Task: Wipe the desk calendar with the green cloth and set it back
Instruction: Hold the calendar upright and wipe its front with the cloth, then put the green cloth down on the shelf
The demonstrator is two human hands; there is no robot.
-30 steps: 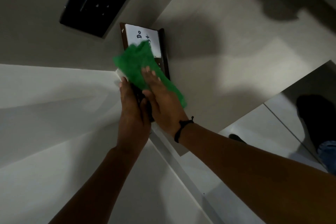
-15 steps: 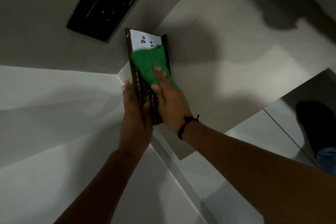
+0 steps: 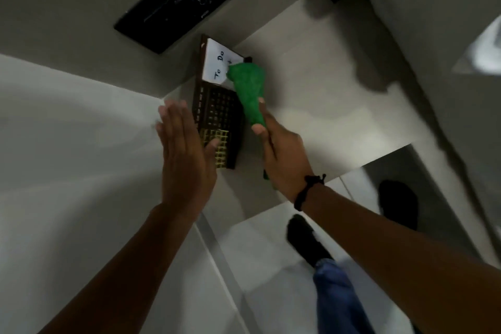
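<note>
The dark brown desk calendar with a white "To Do" pad (image 3: 217, 106) rests on the pale shelf (image 3: 325, 116), near the corner. The left hand (image 3: 184, 154) is flat with fingers spread beside it, thumb touching, while the right hand (image 3: 282, 154) squeezes the bunched green cloth (image 3: 249, 89). I think a steady calendar and 1 slow wipe would work best.

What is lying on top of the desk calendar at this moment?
The green cloth, gripped by the right hand, covers the right part of the desk calendar. "To Do" shows on its white panel; anything written under the cloth is hidden. The left hand is open beside it.
</note>
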